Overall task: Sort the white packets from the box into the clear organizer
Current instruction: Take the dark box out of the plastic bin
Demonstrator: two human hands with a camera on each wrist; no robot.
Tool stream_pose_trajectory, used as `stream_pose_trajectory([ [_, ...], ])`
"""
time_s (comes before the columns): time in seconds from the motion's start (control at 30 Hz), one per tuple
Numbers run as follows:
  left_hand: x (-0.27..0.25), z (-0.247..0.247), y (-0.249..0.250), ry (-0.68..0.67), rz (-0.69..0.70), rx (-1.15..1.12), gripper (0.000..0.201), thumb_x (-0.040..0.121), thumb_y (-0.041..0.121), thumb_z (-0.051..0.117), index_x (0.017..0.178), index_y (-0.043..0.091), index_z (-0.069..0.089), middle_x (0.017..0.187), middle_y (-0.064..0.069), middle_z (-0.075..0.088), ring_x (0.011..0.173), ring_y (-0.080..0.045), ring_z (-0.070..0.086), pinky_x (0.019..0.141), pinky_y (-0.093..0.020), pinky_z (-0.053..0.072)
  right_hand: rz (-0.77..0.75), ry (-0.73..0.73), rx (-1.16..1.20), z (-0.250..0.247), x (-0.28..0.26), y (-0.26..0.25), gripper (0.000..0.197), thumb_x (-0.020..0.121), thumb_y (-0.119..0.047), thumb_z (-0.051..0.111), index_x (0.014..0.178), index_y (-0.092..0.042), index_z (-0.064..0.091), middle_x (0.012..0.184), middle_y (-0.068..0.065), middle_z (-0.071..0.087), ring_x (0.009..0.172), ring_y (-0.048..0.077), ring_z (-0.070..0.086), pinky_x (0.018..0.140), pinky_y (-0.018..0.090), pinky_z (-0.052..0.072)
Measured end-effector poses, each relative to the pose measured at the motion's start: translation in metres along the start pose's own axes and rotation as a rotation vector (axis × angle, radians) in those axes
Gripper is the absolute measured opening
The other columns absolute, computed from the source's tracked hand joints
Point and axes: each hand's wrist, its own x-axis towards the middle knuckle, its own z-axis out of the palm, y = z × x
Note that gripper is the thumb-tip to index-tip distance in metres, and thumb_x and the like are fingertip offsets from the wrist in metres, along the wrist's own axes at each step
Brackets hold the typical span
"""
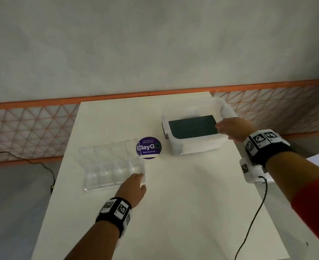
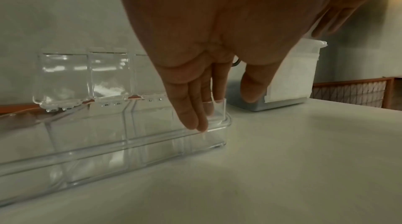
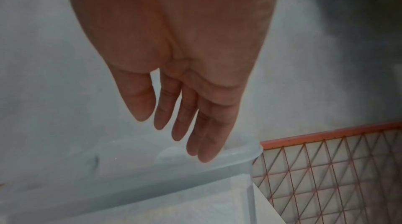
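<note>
A clear organizer (image 1: 108, 173) (image 2: 108, 141) with several compartments lies left of the table's centre, its lids standing open at the back. My left hand (image 1: 140, 182) (image 2: 224, 107) has straight fingers (image 2: 195, 121) touching the organizer's right end compartment, the thumb apart to the right. A translucent box (image 1: 192, 145) (image 2: 291, 73) (image 3: 239, 157) stands at the far right with a dark rectangle inside. My right hand (image 1: 220, 126) (image 3: 172, 135) hovers over its right rim with fingers straight, holding nothing. No white packets show plainly; the organizer's compartments look empty.
A round purple sticker (image 1: 148, 147) lies between organizer and box on the white table (image 1: 173, 203). A black cable (image 1: 252, 218) trails from my right wrist over the table's right front. An orange lattice fence (image 1: 23, 128) runs behind the table.
</note>
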Motion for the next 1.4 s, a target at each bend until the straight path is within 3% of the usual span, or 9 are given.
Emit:
stream_pose_trajectory([
  [0.3,-0.002,-0.007,0.015,0.178,-0.095,-0.038,0.048,0.096,0.034,0.049,0.141,0.018,0.042,0.141,0.003,0.046,0.122,-0.017,0.053,0.1,-0.03,0.042,0.183,0.03,0.529,0.002,0.024,0.007,0.046,0.105,-0.014,0.043,0.15,-0.017,0.041,0.16,-0.004,0.033,0.147,0.013,0.029,0.119,0.023,0.02],
  [0.47,0.005,-0.034,0.056,0.394,0.156,-0.166,0.034,0.092,0.028,0.057,0.125,0.021,0.056,0.126,0.01,0.054,0.097,-0.012,0.061,0.085,-0.028,0.05,0.357,-0.075,0.761,-0.012,0.035,0.02,0.045,0.099,-0.012,0.056,0.143,-0.01,0.048,0.15,0.004,0.047,0.135,0.019,0.048,0.114,0.029,0.036],
  [0.6,0.045,-0.063,0.103,0.477,0.319,-0.181,0.048,0.088,0.032,0.064,0.133,0.021,0.05,0.141,0.003,0.043,0.125,-0.018,0.046,0.101,-0.037,0.046,0.496,-0.061,1.073,-0.031,0.061,0.051,0.021,0.097,-0.015,0.06,0.117,-0.008,0.064,0.121,0.007,0.065,0.094,0.02,0.067,0.067,0.028,0.057],
  [0.77,0.086,-0.062,0.138,0.293,0.346,-0.047,0.051,0.093,0.046,0.054,0.141,0.03,0.045,0.162,-0.002,0.009,0.149,-0.024,0.005,0.119,-0.044,0.015,0.644,-0.039,1.339,-0.029,0.089,0.07,0.007,0.089,-0.012,0.067,0.084,-0.009,0.07,0.101,0.014,0.066,0.082,0.032,0.067,0.073,0.044,0.061],
  [0.87,0.093,-0.045,0.137,0.194,0.328,-0.052,0.033,0.099,0.039,0.046,0.128,0.027,0.059,0.16,-0.001,0.018,0.149,-0.022,-0.005,0.118,-0.042,0.015,0.675,-0.213,1.275,-0.033,0.107,0.069,0.019,0.089,-0.014,0.068,0.098,0.001,0.063,0.092,0.017,0.061,0.079,0.035,0.063,0.094,0.05,0.053],
  [0.93,0.096,-0.038,0.133,0.198,0.336,-0.112,0.03,0.1,0.034,0.046,0.123,0.023,0.063,0.157,0.0,0.027,0.149,-0.019,-0.007,0.115,-0.036,0.024,0.673,-0.304,1.232,-0.038,0.119,0.069,0.034,0.093,-0.02,0.066,0.114,0.004,0.055,0.104,0.02,0.061,0.098,0.037,0.064,0.1,0.049,0.049],
  [1.1,0.101,-0.044,0.128,0.194,0.346,-0.124,0.028,0.099,0.032,0.048,0.119,0.021,0.065,0.152,0.005,0.036,0.149,-0.016,-0.005,0.108,-0.027,0.03,0.698,-0.368,1.174,-0.038,0.144,0.077,0.058,0.095,-0.025,0.063,0.138,0.009,0.043,0.14,0.024,0.053,0.129,0.038,0.052,0.091,0.044,0.044],
  [1.27,0.103,-0.046,0.126,0.163,0.345,-0.094,0.03,0.1,0.037,0.045,0.121,0.027,0.063,0.153,0.011,0.033,0.143,-0.004,-0.015,0.102,-0.016,0.016,0.71,-0.403,1.092,-0.025,0.159,0.076,0.061,0.094,-0.029,0.064,0.141,0.004,0.043,0.131,0.022,0.054,0.111,0.036,0.054,0.099,0.045,0.045],
  [1.4,0.1,-0.045,0.127,0.203,0.385,-0.13,0.029,0.1,0.034,0.046,0.117,0.023,0.066,0.151,0.01,0.037,0.14,0.002,-0.018,0.099,-0.001,0.009,0.695,-0.428,1.069,-0.023,0.165,0.074,0.05,0.096,-0.025,0.063,0.136,-0.002,0.045,0.086,0.018,0.05,0.073,0.031,0.05,0.069,0.039,0.045],
])
